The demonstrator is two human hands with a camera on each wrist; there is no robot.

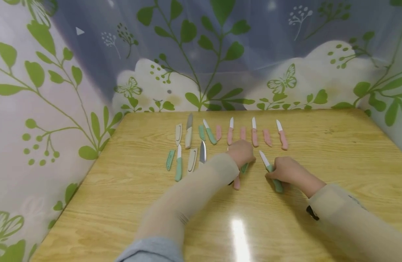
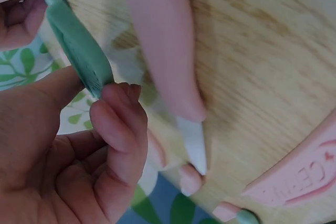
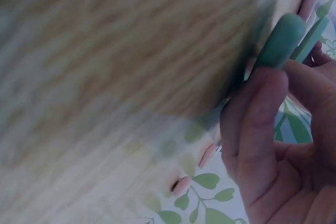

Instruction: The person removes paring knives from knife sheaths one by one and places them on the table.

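My left hand (image 1: pixel 241 152) pinches a green blade sheath (image 2: pixel 81 48) between thumb and fingers, just above the table. To its right, my right hand (image 1: pixel 287 170) grips a green-handled paring knife (image 1: pixel 278 186) by the handle, its white blade (image 1: pixel 264 158) pointing away and leftward. In the right wrist view, the handle's rounded end stands out past the fingers (image 3: pixel 260 108). A pink-handled paring knife (image 2: pixel 165 45) with a white blade lies by the left hand; in the head view, the left hand and sleeve partly hide it.
Along the back lie pink knives (image 1: pixel 283 140), pink sheaths (image 1: pixel 267 137), a beige-handled knife (image 1: pixel 188 136) and its sheath (image 1: pixel 178 134). Nearer left are a green knife (image 1: pixel 178 167), a green sheath (image 1: pixel 170 160) and a dark-bladed knife (image 1: pixel 203 151). Patterned fabric borders the wooden table (image 1: pixel 122 218).
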